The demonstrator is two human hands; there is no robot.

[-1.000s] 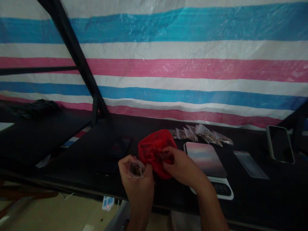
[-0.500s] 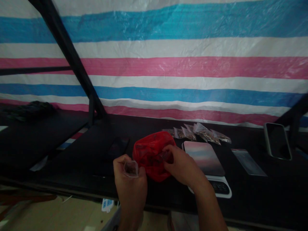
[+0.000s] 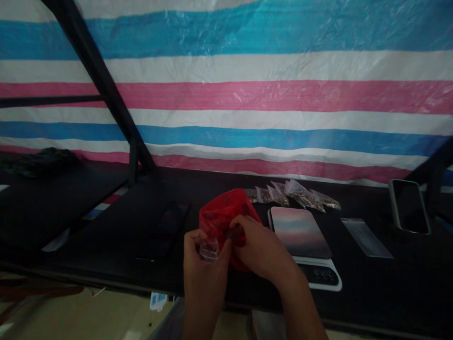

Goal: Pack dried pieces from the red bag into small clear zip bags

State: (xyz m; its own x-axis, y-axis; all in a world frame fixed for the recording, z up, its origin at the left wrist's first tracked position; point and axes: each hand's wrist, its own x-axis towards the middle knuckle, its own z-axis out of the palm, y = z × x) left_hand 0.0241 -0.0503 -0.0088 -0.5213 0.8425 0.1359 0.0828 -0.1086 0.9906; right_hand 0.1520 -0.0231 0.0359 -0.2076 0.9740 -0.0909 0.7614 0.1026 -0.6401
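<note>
One red plastic bag [image 3: 226, 200], one digital scale [image 3: 300, 231], at least six filled clear packets [image 3: 302, 194] at the far side, two other clear bags [image 3: 367, 238], one smartphone [image 3: 410, 208] right.

No text, number or brand can be read with certainty. On the dark control panel [image 3: 320, 275] of the scale [image 3: 300, 231], faint rounded markings are shown, too dim to be deciphered. Well left of the scale and lower down, blue printing is carried by a small white object [image 3: 158, 301], its characters unreadable.

Scale [image 3: 300, 233] right of bag [image 3: 226, 202], packets [image 3: 305, 196] behind, phone [image 3: 409, 208] farther right.
</note>
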